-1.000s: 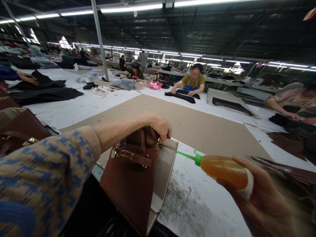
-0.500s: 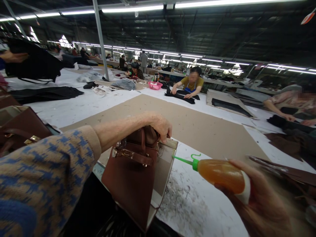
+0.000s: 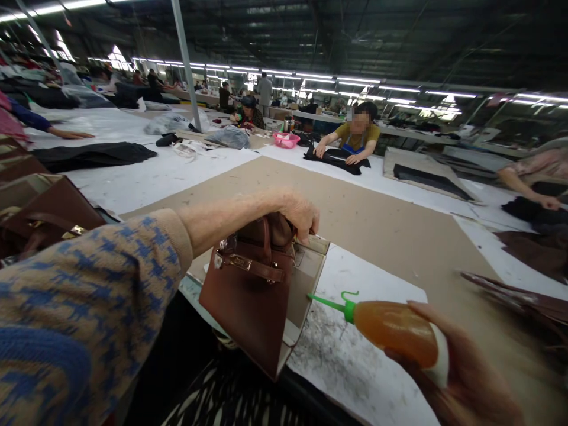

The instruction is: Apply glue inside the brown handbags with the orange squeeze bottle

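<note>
A brown leather bag [image 3: 251,307] with gold-coloured hardware stands tilted at the table's near edge, its pale side panel [image 3: 306,278] folded open to the right. My left hand [image 3: 299,214] reaches over the bag's top, fingers bent down at the panel's upper edge; what they pinch is hidden. In my right hand [image 3: 461,361] lies a bottle [image 3: 394,331] of amber liquid with a green cap. Its thin green nozzle [image 3: 326,302] points left, the tip at the outer edge of the pale panel.
Another brown bag [image 3: 48,219] stands at the left. Brown pieces [image 3: 519,296] lie at the right. Beyond the beige sheet [image 3: 355,219], a person [image 3: 357,133] handles black pieces near a pink basket [image 3: 286,141]. Black material [image 3: 93,155] lies at the back left.
The view has shifted, with the bag appearing further right and higher. The nozzle tip sits lower along the panel's edge. At the left, a person's hand no longer holds up the black material.
</note>
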A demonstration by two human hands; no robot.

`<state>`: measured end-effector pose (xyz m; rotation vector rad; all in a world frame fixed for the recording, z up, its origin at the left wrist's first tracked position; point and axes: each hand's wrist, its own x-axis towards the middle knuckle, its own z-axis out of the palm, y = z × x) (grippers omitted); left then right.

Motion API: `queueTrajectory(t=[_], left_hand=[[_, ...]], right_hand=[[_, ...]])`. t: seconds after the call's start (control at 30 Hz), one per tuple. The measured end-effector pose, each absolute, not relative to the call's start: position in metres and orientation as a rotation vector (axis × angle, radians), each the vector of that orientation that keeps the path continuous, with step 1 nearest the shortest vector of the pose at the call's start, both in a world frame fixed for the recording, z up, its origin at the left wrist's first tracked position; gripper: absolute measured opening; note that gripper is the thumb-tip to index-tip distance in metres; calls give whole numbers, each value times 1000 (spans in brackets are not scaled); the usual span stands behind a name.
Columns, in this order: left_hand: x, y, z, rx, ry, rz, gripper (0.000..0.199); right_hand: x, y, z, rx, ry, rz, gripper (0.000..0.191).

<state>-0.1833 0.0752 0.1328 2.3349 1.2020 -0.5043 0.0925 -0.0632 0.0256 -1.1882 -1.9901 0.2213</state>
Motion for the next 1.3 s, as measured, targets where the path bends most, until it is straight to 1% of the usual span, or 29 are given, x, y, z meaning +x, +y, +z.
queueTrajectory(t=[0.23,0.47,0.57,0.7,0.8,0.9,1.03,1.17,1.3], left_hand=[[-182,77,130,2314,1150,-451,6],[-179,76,136,2395,1183,-496,7],[-175,70,148,2478,1281,-517,9],[-171,61,166,2633,1431,-427,16],[-173,56,169,2723,1516,-341,18],[-176,54,153,2742,1578,-277,19],[-178,54,120,2798,1560,-241,18],[-178,49,100,2810,1589,-212,18],[-183,43,86,2779,1679,-115,18]], right_hand=[[96,-68,12,-1180,-2065,261,42],[87,-71,7,-1047,-2121,372,38],[87,-70,6,-1109,-2081,392,40],[92,-60,4,-1336,-1854,534,46],[96,-45,0,-1389,-1533,763,53],[96,-29,-8,-1292,-1344,968,54],[90,-14,-16,-1279,-1314,1043,49],[79,-5,-20,-1278,-1429,982,46],[66,7,-27,-1320,-1615,799,45]])
